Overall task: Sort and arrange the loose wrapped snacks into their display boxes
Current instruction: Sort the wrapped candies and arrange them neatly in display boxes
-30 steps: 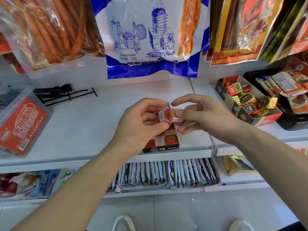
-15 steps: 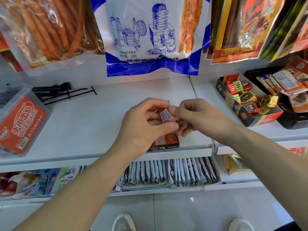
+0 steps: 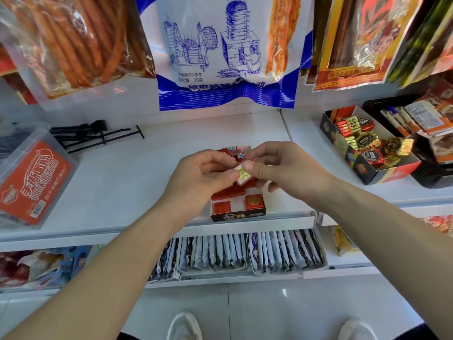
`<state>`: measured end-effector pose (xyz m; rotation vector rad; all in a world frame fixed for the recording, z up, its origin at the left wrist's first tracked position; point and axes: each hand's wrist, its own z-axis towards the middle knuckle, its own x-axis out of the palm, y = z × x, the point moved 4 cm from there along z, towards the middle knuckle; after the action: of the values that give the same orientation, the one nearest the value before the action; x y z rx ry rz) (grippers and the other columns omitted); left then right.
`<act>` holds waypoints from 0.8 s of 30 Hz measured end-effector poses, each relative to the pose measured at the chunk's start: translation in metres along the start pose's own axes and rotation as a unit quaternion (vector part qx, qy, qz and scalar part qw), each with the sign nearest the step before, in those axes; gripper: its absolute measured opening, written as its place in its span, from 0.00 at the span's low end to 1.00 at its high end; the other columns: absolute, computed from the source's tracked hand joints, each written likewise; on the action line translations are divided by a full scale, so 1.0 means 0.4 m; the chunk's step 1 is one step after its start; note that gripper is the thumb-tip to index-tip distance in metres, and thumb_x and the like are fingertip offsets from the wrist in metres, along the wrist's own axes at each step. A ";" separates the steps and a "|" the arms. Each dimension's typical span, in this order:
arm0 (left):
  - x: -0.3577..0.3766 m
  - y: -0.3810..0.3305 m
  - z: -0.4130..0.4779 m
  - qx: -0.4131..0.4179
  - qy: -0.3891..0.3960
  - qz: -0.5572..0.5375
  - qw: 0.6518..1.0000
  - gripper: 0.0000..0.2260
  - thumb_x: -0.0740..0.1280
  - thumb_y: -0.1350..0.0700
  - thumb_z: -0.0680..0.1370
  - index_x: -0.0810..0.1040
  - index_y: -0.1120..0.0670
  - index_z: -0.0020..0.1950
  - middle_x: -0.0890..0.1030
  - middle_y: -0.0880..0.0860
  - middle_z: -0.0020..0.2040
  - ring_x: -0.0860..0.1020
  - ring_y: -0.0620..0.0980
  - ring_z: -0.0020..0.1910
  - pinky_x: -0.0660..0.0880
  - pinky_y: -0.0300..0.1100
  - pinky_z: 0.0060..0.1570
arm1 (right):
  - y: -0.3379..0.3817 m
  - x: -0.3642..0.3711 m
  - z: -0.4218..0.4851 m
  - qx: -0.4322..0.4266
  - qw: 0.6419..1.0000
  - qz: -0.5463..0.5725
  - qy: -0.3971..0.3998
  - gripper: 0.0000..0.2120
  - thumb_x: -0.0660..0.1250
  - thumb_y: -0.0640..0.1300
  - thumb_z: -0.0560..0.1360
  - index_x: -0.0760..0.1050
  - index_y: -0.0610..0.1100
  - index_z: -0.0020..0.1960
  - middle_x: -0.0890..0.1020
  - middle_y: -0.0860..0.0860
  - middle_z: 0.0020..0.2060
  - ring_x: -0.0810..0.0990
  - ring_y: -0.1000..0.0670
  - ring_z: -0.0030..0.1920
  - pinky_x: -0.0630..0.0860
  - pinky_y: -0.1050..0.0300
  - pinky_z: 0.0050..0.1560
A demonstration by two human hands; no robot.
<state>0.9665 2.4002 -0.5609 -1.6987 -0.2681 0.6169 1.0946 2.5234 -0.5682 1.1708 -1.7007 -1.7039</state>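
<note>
box (image 3: 237, 215) — red wrapped squares (image 3: 221, 207) inside

White shop shelves (image 3: 122, 180), pale tiled floor (image 3: 269, 312), bright even light

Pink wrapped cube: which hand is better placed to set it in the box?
Probably right: the right hand pinches the pink wrapped cube above the bare gap in the display box; the left hand, pinching too, covers filled rows.

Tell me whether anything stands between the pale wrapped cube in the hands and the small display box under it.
Nothing visible does. Left hand and right hand pinch the pale cube just above the open-topped display box. Red cubes fill most of it, but a bare gap shows in its front row.
</note>
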 end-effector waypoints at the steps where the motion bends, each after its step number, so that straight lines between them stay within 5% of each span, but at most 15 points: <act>1: -0.004 0.002 0.001 -0.009 0.005 0.003 1.000 0.09 0.75 0.62 0.72 0.83 0.53 0.49 0.86 0.49 0.46 0.84 0.46 0.47 0.79 0.39 0.48 | -0.002 0.000 0.000 -0.001 1.000 -0.010 -0.002 0.09 0.73 0.51 0.73 0.81 0.48 0.51 0.86 0.51 0.41 0.83 0.54 0.37 0.75 0.61 0.35; 7: 0.002 0.002 -0.005 -0.015 0.057 0.098 0.993 0.12 0.75 0.66 0.72 0.82 0.53 0.52 0.85 0.49 0.48 0.83 0.41 0.45 0.78 0.31 0.46 | -0.012 -0.022 -0.005 -0.002 0.989 -0.143 -0.036 0.12 0.62 0.56 0.80 0.80 0.51 0.49 0.84 0.55 0.43 0.82 0.57 0.35 0.72 0.61 0.38; 18: -0.003 0.006 -0.005 0.003 0.083 0.254 0.964 0.11 0.75 0.59 0.73 0.83 0.47 0.52 0.84 0.44 0.47 0.80 0.35 0.44 0.73 0.24 0.42 | -0.018 -0.022 -0.013 -0.013 0.983 -0.182 0.001 0.05 0.66 0.51 0.79 0.80 0.54 0.47 0.83 0.57 0.43 0.82 0.57 0.36 0.73 0.62 0.41; 24: 0.014 0.006 -0.012 0.006 0.096 0.292 0.952 0.10 0.71 0.57 0.77 0.81 0.43 0.55 0.82 0.41 0.51 0.80 0.36 0.48 0.75 0.28 0.45 | -0.023 -0.020 -0.012 -0.020 0.983 -0.181 0.004 0.04 0.66 0.49 0.78 0.80 0.54 0.47 0.82 0.58 0.42 0.80 0.60 0.36 0.71 0.63 0.41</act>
<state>0.9735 2.3985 -0.5641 -1.8141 0.3941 0.8694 1.1051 2.5284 -0.5743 1.5403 -1.5081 -1.9263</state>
